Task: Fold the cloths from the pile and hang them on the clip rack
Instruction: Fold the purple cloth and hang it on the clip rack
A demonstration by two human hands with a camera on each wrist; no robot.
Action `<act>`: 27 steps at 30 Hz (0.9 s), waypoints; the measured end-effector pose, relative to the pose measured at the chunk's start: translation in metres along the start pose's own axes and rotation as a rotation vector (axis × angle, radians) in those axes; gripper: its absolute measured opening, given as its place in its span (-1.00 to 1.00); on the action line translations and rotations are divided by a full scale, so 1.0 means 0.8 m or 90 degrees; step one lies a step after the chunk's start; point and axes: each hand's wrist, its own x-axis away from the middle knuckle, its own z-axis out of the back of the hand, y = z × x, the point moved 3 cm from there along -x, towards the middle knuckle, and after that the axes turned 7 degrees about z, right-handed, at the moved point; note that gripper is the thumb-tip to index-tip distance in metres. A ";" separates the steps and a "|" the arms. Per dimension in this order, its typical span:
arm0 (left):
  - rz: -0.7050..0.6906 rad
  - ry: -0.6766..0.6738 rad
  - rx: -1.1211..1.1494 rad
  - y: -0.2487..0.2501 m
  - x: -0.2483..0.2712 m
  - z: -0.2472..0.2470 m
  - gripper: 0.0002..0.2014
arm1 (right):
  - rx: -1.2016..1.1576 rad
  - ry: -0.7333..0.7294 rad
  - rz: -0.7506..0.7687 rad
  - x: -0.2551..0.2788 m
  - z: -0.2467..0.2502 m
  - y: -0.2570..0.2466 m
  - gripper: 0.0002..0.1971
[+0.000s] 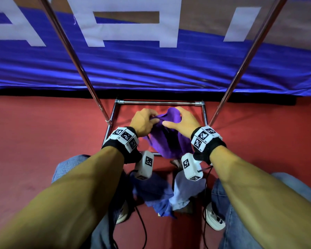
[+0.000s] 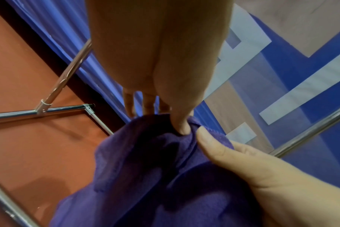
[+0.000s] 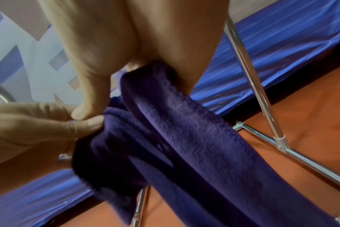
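Purple fleecy cloth (image 1: 169, 139) hangs in mid-air over the chrome tube rack base (image 1: 160, 102), left hand (image 1: 144, 121) pinching its top edge, right hand (image 1: 182, 121) gripping a bunched fold. Folding stage, I reckon; next up is finding the corners and matching them.

A red floor (image 1: 43, 144) carries everything here; the chrome base frame (image 1: 160, 102) of a rack stands directly on it, its rectangle of tubes lying below the fingers (image 1: 155, 120), with the far bar beyond them and the side bars to either side; two slanted chrome poles (image 1: 75, 60) rise from that frame, one on each side of the fingers; nearer the person than the fingers, a pile of cloths (image 1: 162, 193), blue and pale lilac, lies crumpled on the floor between two white shoes (image 1: 214, 221); black cables (image 1: 142, 223) trail across the floor beside the pile.
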 end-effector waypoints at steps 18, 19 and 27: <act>0.111 0.120 0.062 -0.012 -0.005 0.004 -0.91 | -0.022 0.135 -0.123 -0.003 0.013 0.011 -0.61; 0.114 0.130 0.093 -0.011 -0.005 0.005 -0.92 | -0.031 0.121 -0.127 -0.002 0.012 0.009 -0.50; 0.089 0.138 0.239 0.000 -0.003 0.005 -0.90 | -0.107 0.083 -0.029 0.001 -0.002 -0.004 -0.65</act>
